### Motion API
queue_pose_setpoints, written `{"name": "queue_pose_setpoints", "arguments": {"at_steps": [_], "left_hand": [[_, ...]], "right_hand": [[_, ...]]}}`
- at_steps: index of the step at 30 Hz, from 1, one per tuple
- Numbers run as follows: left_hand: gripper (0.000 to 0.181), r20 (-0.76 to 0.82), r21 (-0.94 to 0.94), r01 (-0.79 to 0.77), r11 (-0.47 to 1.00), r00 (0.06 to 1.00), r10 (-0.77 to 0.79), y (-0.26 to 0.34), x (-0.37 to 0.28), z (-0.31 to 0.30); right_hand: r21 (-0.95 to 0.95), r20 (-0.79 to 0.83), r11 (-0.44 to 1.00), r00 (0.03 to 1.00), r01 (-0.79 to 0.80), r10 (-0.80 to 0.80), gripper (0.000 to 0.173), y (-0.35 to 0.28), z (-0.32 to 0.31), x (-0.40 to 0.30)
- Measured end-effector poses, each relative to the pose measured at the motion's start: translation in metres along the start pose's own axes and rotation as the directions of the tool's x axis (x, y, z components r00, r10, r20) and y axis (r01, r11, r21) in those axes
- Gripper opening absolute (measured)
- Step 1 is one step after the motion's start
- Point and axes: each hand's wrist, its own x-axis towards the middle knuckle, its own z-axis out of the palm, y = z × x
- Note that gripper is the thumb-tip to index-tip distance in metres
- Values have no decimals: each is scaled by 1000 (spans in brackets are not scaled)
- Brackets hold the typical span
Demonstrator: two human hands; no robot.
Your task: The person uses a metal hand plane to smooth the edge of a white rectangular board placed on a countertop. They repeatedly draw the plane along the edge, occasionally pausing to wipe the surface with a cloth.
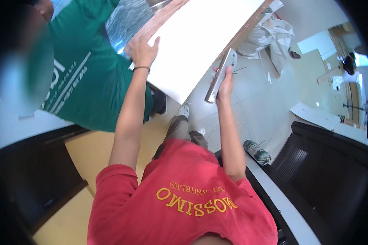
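My left hand (144, 53) lies on the left edge of a large white sheet (196, 39), its thumb spread from the fingers. The sheet rests on a wood-toned board (168, 16), whose border shows along both long sides. In my right hand (225, 85) is a long, narrow silver metal tool (219, 78); its exact kind is unclear. The fingers wrap around its lower half, and the tool slants beside the sheet's right edge. A near corner of the sheet points down toward my shoes.
A person in a green shirt (86, 64) stands close on the left. Plastic-wrapped material (128, 23) lies beyond them. White sacks (268, 36) stand past the board. A green gas cylinder (257, 152) lies at lower right, near dark furniture (322, 162). A white panel (315, 116) is farther right.
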Motion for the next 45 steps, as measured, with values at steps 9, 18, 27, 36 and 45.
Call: {"name": "queue_pose_setpoints", "arguments": {"at_steps": [9, 18, 27, 36, 45], "left_hand": [[57, -4, -148, -166, 975, 986, 167, 5, 2, 3], [72, 24, -189, -151, 970, 987, 158, 18, -11, 8], [68, 150, -305, -108, 946, 976, 160, 74, -36, -8], [61, 133, -247, -231, 941, 954, 269, 119, 7, 5], [65, 120, -341, -413, 845, 872, 474, 217, 71, 82]], "right_hand": [[-45, -177, 998, 983, 34, -41, 65, -3, 30, -25], [-421, -186, 907, 979, -7, -78, 90, -30, 22, 0], [-768, -190, 635, 975, -77, -112, 89, -87, -21, 68], [-569, -128, 821, 982, 43, -140, 99, -107, -34, 131], [-412, -15, 909, 998, -65, 64, 63, -104, -67, 156]]}}
